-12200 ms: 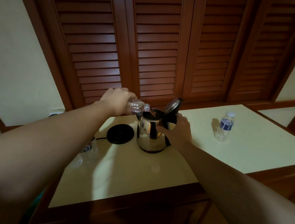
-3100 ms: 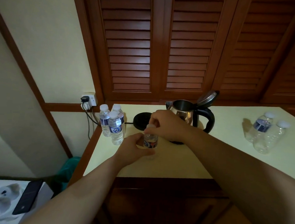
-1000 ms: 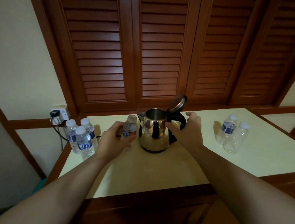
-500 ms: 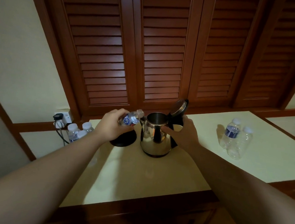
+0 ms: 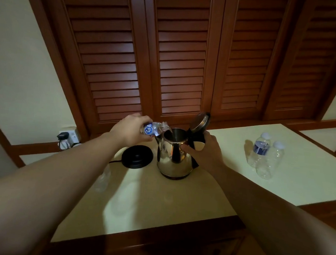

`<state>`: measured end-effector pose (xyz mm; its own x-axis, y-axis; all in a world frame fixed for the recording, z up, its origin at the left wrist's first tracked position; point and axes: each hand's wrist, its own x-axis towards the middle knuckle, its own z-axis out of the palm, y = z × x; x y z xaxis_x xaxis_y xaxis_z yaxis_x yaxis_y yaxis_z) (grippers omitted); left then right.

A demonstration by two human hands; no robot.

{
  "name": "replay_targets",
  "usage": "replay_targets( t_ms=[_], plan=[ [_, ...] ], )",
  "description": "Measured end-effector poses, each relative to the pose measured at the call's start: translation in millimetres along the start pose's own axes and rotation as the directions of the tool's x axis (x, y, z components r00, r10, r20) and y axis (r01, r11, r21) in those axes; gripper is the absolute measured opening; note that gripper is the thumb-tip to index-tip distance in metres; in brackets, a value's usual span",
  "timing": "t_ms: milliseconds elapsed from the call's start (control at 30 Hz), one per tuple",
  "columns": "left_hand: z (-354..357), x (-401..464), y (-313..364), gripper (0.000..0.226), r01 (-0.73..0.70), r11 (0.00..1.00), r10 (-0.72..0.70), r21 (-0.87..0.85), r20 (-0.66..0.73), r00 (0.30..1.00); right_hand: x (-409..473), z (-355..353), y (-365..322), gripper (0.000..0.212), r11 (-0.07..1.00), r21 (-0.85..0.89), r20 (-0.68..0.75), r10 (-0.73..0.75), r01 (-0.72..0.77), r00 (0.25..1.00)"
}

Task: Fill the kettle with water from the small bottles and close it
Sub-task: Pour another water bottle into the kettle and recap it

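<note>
Pouring: left hand (image 5: 129, 130) gripping tipped bottle (image 5: 154, 129) at kettle (image 5: 174, 153) mouth | right hand (image 5: 204, 150) wrapped round handle, steadying | keep neck over opening, lid (image 5: 200, 121) up, near counter (image 5: 160, 204) back edge

We see the left hand (image 5: 129, 130) wrapped around a small bottle (image 5: 153, 129), tipped nearly level with its neck at the open mouth of the steel kettle (image 5: 174, 156). The kettle's lid (image 5: 200, 122) stands hinged up. The right hand (image 5: 204, 151) grips the kettle at its black handle side, thumb on the steel wall. The kettle stands on the pale countertop (image 5: 160, 200), just beside its round black base (image 5: 137, 159). Well apart to the right stand two capped bottles (image 5: 265, 156), touching each other. Behind run brown louvred doors (image 5: 181, 56); a wall socket (image 5: 67, 137) shows at left.
</note>
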<state>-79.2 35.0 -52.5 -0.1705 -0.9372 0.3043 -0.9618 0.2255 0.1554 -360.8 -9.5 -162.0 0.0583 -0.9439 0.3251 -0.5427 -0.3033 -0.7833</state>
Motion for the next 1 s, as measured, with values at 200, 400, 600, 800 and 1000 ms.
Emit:
replay_targets(
  t_ms=[200, 400, 600, 800, 1000],
  plan=[
    [-10.2, 9.0, 3.6, 0.063, -0.048, 0.996, 0.047, 0.073, 0.026, 0.999, -3.1, -1.7, -2.2, 0.093, 1.000, -0.010, -0.019, -0.021, 0.021, 1.000],
    [-13.7, 15.5, 6.5, 0.063, -0.073, 0.995, 0.071, 0.068, 0.032, 0.997, 0.0, -1.3, 2.7, 0.097, 0.999, -0.034, -0.008, 0.006, -0.006, 1.000],
    [-11.9, 16.2, 6.3, 0.063, -0.093, 0.994, 0.091, 0.062, 0.027, 0.995, -0.6, -2.9, 2.5, 0.100, 0.999, -0.043, -0.001, 0.006, -0.006, 1.000],
    [-12.2, 16.4, 8.1, 0.068, -0.103, 0.993, 0.101, 0.061, 0.024, 0.995, -0.4, -5.3, 1.8, 0.107, 0.998, -0.060, 0.012, 0.009, -0.009, 1.000],
    [-13.6, 18.3, 6.3, 0.072, -0.109, 0.992, 0.107, 0.069, 0.024, 0.994, 0.3, -6.1, 1.9, 0.105, 0.997, -0.077, 0.016, 0.001, 0.001, 1.000]
  ],
)
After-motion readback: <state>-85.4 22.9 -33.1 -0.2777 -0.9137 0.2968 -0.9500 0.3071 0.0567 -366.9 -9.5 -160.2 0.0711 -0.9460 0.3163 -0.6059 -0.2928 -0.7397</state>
